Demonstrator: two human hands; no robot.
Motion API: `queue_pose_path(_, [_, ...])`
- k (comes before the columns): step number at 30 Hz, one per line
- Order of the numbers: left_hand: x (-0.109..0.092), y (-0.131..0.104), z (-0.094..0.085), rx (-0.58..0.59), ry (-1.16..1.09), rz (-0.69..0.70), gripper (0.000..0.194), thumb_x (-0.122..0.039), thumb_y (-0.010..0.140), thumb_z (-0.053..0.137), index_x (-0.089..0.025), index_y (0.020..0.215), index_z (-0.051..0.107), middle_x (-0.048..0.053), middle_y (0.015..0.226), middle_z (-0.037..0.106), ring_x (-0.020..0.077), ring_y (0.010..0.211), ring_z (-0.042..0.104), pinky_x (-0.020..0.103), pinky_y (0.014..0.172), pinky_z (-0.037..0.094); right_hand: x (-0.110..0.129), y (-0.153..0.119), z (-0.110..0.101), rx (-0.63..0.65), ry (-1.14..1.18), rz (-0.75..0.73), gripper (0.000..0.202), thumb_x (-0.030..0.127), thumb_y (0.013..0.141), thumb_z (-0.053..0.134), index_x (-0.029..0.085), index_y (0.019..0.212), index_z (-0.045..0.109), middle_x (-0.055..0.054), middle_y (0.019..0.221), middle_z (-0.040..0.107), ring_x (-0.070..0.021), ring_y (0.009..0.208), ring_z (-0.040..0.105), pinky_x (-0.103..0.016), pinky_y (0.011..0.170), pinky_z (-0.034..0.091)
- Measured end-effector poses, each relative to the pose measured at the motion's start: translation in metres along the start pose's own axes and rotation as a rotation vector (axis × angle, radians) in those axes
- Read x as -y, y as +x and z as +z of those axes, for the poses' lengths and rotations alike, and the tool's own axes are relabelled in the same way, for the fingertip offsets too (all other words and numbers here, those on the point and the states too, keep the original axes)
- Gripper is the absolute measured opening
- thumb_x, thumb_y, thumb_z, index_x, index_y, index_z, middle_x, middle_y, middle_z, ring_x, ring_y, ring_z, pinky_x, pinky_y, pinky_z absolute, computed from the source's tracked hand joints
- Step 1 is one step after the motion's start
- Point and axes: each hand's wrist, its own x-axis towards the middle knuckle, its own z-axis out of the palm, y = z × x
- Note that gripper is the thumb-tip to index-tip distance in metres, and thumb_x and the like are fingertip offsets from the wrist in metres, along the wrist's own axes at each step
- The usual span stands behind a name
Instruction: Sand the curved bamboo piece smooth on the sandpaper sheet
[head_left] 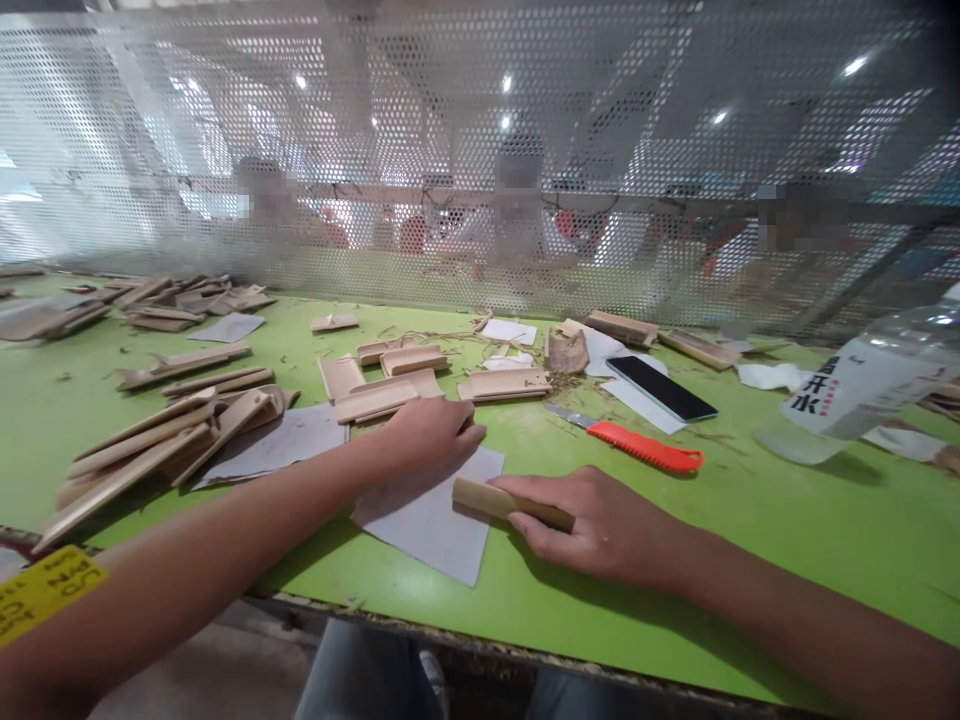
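Note:
My right hand (589, 520) is wrapped round a short tan bamboo piece (480, 497), whose free end points left over a pale paper sheet (442, 525). Beyond the sheet's far edge, my left hand (435, 435) is near several bamboo pieces (386, 395); its fingers are curled and their tips are partly hidden, so anything in them cannot be made out. An orange-handled knife (645, 445) lies on the green table beyond my right hand, its blade pointing left.
On the green table (750, 560) are a black phone (660, 388), a clear bottle (855, 385) at the right, and stacked bamboo pieces (150, 445) at the left. A perforated metal screen (420, 120) stands behind, with people blurred beyond it.

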Motion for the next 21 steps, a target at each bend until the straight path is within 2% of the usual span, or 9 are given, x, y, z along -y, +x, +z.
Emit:
queue_pose_path(5, [0.0006, 0.0027, 0.0011, 0.009, 0.008, 0.005, 0.043, -0.047, 0.099, 0.036, -0.019, 0.092, 0.067, 0.011, 0.081, 0.072, 0.0216, 0.059, 0.056, 0.034, 0.056, 0.037, -0.0027, 0.0011, -0.0023, -0.028, -0.009, 0.067, 0.025, 0.031, 0.1, 0.051, 0.023, 0.113, 0.071, 0.001, 0.079, 0.07, -0.0134, 0.062, 0.053, -0.026, 0.059, 0.034])
queue_pose_path(13, [0.0014, -0.0004, 0.0012, -0.009, -0.018, 0.006, 0.042, -0.046, 0.099, 0.037, -0.019, 0.09, 0.067, 0.01, 0.078, 0.071, 0.0219, 0.06, 0.057, 0.034, 0.058, 0.038, -0.0004, -0.0003, -0.0006, -0.011, -0.015, -0.002, 0.025, 0.027, 0.098, 0.052, 0.024, 0.114, 0.07, 0.003, 0.075, 0.066, -0.0121, 0.058, 0.048, -0.026, 0.059, 0.033])
queue_pose_path(21, [0.0006, 0.0014, -0.0006, 0.028, -0.007, 0.001, 0.043, -0.046, 0.1, 0.035, -0.018, 0.091, 0.067, 0.011, 0.081, 0.071, 0.0211, 0.06, 0.056, 0.033, 0.057, 0.038, -0.0021, 0.0025, -0.0031, -0.024, 0.02, 0.077, 0.022, 0.029, 0.1, 0.051, 0.022, 0.107, 0.07, 0.002, 0.079, 0.068, -0.0131, 0.063, 0.052, -0.027, 0.059, 0.033])
